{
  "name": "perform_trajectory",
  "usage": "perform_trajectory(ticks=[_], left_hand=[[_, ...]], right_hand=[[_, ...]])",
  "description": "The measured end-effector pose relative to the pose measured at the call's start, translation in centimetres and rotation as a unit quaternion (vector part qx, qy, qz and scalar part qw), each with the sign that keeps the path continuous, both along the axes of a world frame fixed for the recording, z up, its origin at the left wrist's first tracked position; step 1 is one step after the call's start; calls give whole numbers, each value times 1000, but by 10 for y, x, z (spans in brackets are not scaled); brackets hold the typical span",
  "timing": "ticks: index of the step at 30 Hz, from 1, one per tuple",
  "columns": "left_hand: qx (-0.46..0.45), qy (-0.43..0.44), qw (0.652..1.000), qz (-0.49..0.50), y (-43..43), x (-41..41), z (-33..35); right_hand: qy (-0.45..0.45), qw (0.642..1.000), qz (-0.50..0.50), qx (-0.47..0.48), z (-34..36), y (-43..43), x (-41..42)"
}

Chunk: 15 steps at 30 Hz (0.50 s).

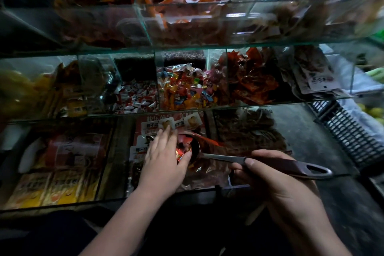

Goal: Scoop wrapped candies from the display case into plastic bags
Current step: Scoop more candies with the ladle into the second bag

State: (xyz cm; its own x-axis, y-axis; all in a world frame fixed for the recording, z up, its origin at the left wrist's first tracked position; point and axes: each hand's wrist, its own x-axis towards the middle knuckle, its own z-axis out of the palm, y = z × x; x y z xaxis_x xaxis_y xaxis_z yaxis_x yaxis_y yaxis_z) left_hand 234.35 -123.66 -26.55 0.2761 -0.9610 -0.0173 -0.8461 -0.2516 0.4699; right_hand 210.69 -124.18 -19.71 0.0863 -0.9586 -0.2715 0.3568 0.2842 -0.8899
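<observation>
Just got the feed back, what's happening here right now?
The right hand grips the scoop by its handle, bowl held over the bottom tier of the glass display case. The left hand rests over the bowl, fingers on the red wrapped candies in it. No plastic bag is in view.

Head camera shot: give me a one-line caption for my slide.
Right hand holds a ladle of red-wrapped candies at the glass display case; left hand rests on them.

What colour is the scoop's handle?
The scoop handle is dark reddish-brown, metal at both ends, held by the right hand; head view.
</observation>
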Motion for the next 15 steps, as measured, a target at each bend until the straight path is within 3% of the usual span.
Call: perform_trajectory(ticks=[4, 10, 15], left_hand=[[-15, 0, 1000, -19, -5, -3, 4], [-115, 8, 991, -70, -8, -9, 20], [-161, -19, 983, -88, -36, 3, 43]], right_hand=[[-6, 1000, -18, -17, 19, 10, -13], [-30, 999, -24, -35, 42, 16, -15], [-99, 994, -38, -8, 48, -2, 2]])
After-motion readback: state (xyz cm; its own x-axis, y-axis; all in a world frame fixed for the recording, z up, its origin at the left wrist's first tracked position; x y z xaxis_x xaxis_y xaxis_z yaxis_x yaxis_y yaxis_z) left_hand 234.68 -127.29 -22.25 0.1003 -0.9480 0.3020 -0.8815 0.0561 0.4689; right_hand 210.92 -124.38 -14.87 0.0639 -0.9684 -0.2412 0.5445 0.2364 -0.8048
